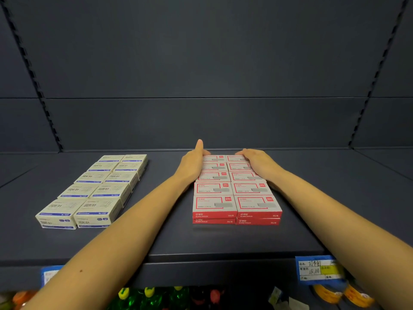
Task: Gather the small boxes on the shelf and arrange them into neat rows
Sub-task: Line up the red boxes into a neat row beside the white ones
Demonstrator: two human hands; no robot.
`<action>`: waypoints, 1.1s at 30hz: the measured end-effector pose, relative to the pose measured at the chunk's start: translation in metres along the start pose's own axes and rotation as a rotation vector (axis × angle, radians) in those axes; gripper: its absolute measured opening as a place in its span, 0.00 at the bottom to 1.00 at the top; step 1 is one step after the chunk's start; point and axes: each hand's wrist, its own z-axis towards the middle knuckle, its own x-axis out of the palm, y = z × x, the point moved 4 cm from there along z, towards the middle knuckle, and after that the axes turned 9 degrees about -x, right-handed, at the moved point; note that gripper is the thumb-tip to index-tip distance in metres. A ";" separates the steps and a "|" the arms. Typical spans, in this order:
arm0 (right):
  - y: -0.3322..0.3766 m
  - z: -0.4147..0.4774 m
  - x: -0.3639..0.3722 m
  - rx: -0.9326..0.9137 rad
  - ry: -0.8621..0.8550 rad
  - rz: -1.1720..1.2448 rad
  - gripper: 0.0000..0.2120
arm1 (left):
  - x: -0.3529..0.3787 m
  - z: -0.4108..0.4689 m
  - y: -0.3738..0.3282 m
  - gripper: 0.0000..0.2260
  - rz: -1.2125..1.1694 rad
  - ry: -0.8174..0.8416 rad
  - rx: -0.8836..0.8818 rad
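Note:
Red-and-white staple boxes [235, 193] lie in two straight rows on the dark shelf [178, 238], stacked two high at the front. My left hand [192, 164] presses flat against the left side of the far boxes, thumb raised. Against the right side of the far boxes rests my right hand [259, 162], its fingers lying over the back corner. Neither hand lifts a box. To the left, cream-and-blue paper-clip boxes [96, 191] form two slanted rows, apart from both hands.
The shelf's back panel [205, 121] rises just behind the boxes. Price labels hang on the front edge at the right [319, 270] and left [48, 275]. Below the shelf are coloured bottles [156, 298] and tape rolls [342, 294].

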 end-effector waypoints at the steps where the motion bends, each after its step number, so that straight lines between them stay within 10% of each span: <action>1: -0.001 -0.002 -0.001 0.027 0.004 0.043 0.22 | 0.000 -0.002 -0.001 0.26 -0.027 0.004 0.002; 13: -0.009 -0.077 0.006 0.145 0.004 0.673 0.17 | 0.009 -0.068 0.025 0.20 -0.500 0.229 -0.120; 33: -0.038 -0.095 -0.037 0.157 -0.018 0.599 0.15 | 0.061 -0.092 -0.004 0.20 -0.582 0.161 -0.146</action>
